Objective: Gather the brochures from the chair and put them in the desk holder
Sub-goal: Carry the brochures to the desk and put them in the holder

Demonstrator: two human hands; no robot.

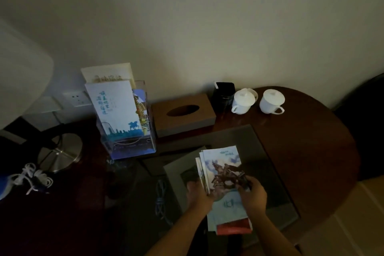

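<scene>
A stack of brochures (222, 169), pale blue with a horse-and-rider picture on top, is held low over the desk in front of me. My left hand (196, 194) grips its left edge and my right hand (252, 194) grips its right side. A red booklet shows at the bottom of the stack. The clear acrylic desk holder (143, 143) stands up and to the left of the stack, with several brochures upright inside. The chair is not identifiable in the dim view.
A brown tissue box (184, 114) sits right of the holder. Behind it stand a black cup (224, 97) and two white lidded mugs (243, 101). A lamp base (60, 151) and a white cord (33, 177) lie at left. A glass sheet (270, 172) covers the dark wooden desk.
</scene>
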